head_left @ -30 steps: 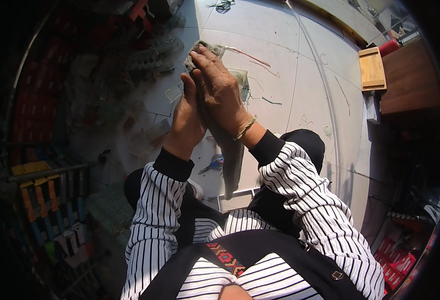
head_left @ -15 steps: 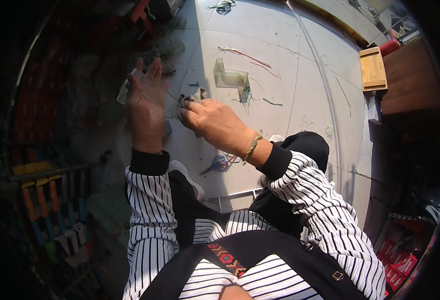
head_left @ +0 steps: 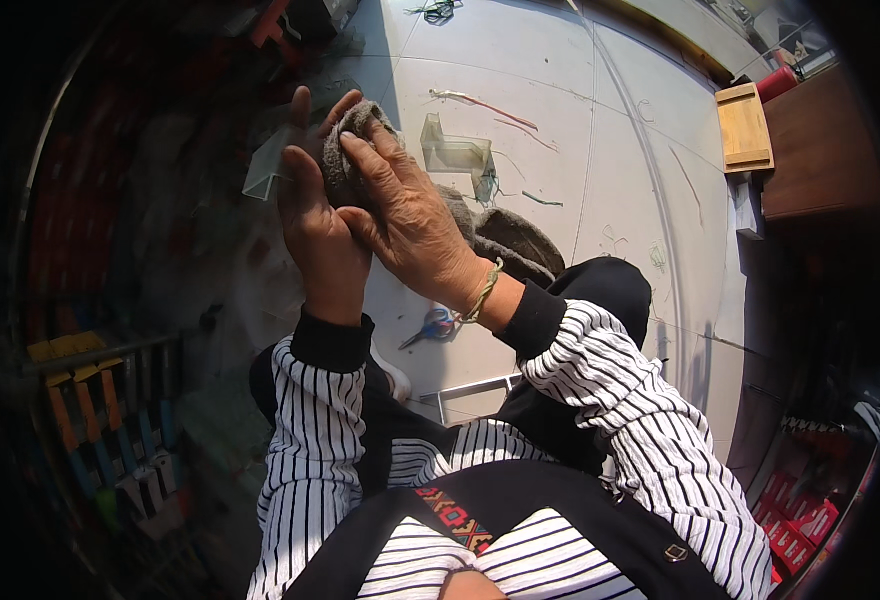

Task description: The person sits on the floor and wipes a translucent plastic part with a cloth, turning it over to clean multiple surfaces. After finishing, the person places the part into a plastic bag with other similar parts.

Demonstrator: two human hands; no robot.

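Observation:
My right hand (head_left: 410, 220) presses a crumpled grey cloth (head_left: 343, 165) against the palm side of my left hand (head_left: 322, 235). The left fingers are stretched and apart, partly behind the cloth. A long dark-grey part of the cloth (head_left: 515, 240) hangs out beyond my right wrist. Just left of my left fingers is a clear, angular plastic piece (head_left: 265, 168); whether the hand touches it I cannot tell. Below my hands, scissors (head_left: 433, 326) with blue and red handles lie on the floor.
On the pale tiled floor (head_left: 550, 70) lie a translucent bent plastic piece (head_left: 455, 155), a red-and-white strand (head_left: 485, 103) and string scraps. A wooden stool-like board (head_left: 745, 128) stands right. Tools with coloured handles (head_left: 90, 410) hang left. A white frame (head_left: 470, 388) lies near my legs.
The cloth has come up and left with my right hand and unfolded, meeting my left hand. My left hand has shifted right; the hands were apart before.

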